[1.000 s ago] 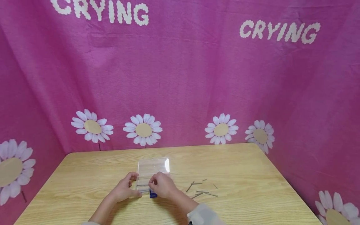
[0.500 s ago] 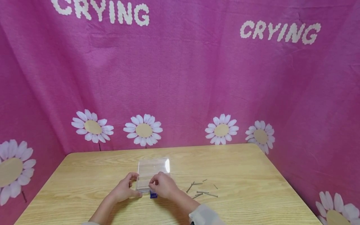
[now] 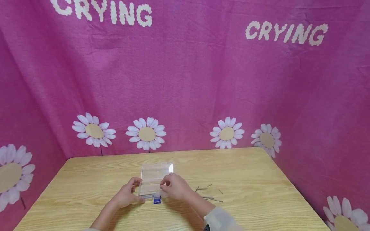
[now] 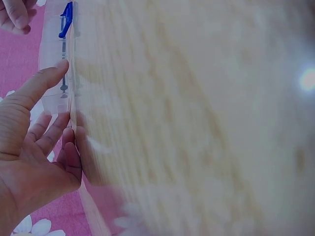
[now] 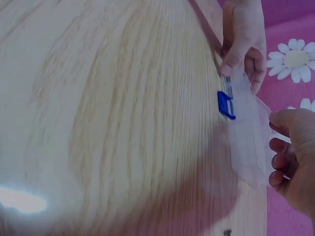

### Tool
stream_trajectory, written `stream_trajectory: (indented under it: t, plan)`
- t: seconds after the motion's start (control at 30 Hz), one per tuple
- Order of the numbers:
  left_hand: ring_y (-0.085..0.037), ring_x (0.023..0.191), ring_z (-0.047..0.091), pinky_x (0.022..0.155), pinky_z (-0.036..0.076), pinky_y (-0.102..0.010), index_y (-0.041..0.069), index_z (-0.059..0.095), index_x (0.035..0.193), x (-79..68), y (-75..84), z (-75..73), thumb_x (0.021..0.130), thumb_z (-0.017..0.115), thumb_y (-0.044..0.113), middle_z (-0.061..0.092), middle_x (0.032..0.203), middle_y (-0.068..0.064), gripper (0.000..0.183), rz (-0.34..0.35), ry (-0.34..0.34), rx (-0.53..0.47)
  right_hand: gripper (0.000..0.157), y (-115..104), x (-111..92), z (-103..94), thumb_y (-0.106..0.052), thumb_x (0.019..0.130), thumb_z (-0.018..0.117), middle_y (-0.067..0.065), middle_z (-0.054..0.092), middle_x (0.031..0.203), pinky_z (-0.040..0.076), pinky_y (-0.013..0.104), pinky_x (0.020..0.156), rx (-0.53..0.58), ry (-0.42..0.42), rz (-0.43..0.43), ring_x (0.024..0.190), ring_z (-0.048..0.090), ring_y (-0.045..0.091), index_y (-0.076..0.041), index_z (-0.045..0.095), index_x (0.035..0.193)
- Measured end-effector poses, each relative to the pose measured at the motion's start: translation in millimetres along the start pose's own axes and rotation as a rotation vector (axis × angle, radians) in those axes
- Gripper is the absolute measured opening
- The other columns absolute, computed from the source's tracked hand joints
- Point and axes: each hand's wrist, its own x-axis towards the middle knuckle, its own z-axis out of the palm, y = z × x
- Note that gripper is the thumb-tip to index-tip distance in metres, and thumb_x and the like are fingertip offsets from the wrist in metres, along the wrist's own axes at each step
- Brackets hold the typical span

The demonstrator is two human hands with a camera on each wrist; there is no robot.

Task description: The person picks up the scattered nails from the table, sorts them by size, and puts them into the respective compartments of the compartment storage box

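Observation:
A clear plastic compartment box (image 3: 148, 186) lies on the table with its clear lid (image 3: 154, 170) tipped back, away from the person. Its blue latch (image 3: 157, 200) is at the front edge. My left hand (image 3: 127, 193) holds the box's left end, thumb at the front and fingers behind. Long nails (image 4: 64, 73) lie in the front compartment, seen through the wall in the left wrist view. My right hand (image 3: 177, 187) is over the box's right end, fingers loosely bent, with nothing seen between them. In the right wrist view its fingertips (image 5: 279, 162) are close to the box.
Several loose nails (image 3: 212, 199) of different lengths are scattered on the wooden table (image 3: 254, 179) to the right of the box, partly behind the right forearm. A pink cloth (image 3: 185, 80) with daisies hangs behind and along both sides of the table.
My right hand has moved right, from above the front compartment to the box's right end, uncovering the blue latch. The nail it held at first is no longer at its fingers. The left hand stays put.

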Motion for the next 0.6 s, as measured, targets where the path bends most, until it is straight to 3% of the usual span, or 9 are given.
stream_trajectory:
  t: [0.6]
  plan:
    - [-0.04,0.122,0.044,0.1,0.035,-0.05,-0.005,0.042,0.124,-3.7,6.0,-0.7,0.064,0.082,0.001,0.053,0.123,-0.019,0.072,-0.016,-0.007,-0.014,0.014,41.9,-23.7,-24.7,-0.02,0.086,0.063,-0.004,0.054,0.079,0.04,0.018,0.062,0.014,-0.033,0.009,0.07,0.046,0.003,-0.009,0.071,0.09]
